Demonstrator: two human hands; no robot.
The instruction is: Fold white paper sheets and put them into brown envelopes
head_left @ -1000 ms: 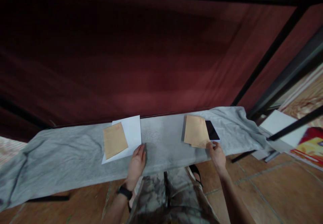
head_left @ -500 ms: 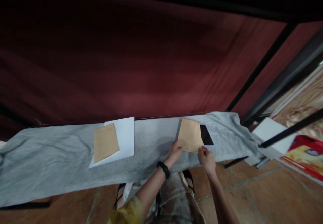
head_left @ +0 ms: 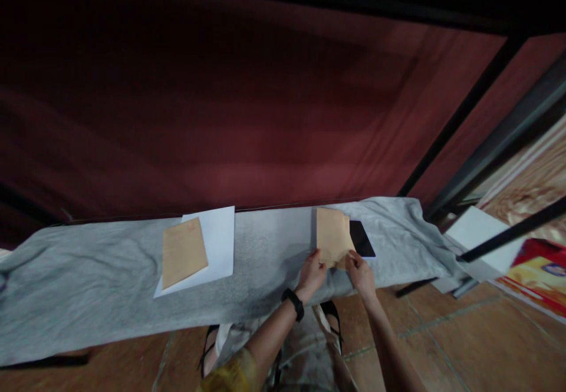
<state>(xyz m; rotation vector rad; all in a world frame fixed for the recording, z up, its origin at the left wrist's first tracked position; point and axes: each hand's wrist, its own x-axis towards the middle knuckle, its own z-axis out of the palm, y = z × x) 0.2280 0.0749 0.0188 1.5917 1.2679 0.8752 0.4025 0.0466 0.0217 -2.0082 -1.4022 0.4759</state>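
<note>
My left hand (head_left: 312, 270) pinches the lower left edge of a stack of brown paper envelopes (head_left: 331, 233), with a black band around the wrist. At the lower right corner of the same stack, my right hand (head_left: 359, 269) grips with thumb and fingers. The envelopes are slightly fanned, the edge of another showing on the right; how many there are I cannot tell. Just right of them a dark-screened phone (head_left: 361, 239) lies on the grey cloth, partly covered. Farther left, another brown envelope (head_left: 183, 250) rests across white paper sheets (head_left: 221, 241).
A grey cloth (head_left: 97, 280) covers the long, narrow bench. Behind it rises a dark red panel (head_left: 265, 115) with black metal bars (head_left: 460, 118). On the right are a white box (head_left: 477, 233) and a red and yellow package (head_left: 537, 271). Tiled floor (head_left: 424, 345) lies below.
The envelopes in my hands have shifted apart, so a second edge shows on the right. My left hand has moved slightly right, closer to my right hand.
</note>
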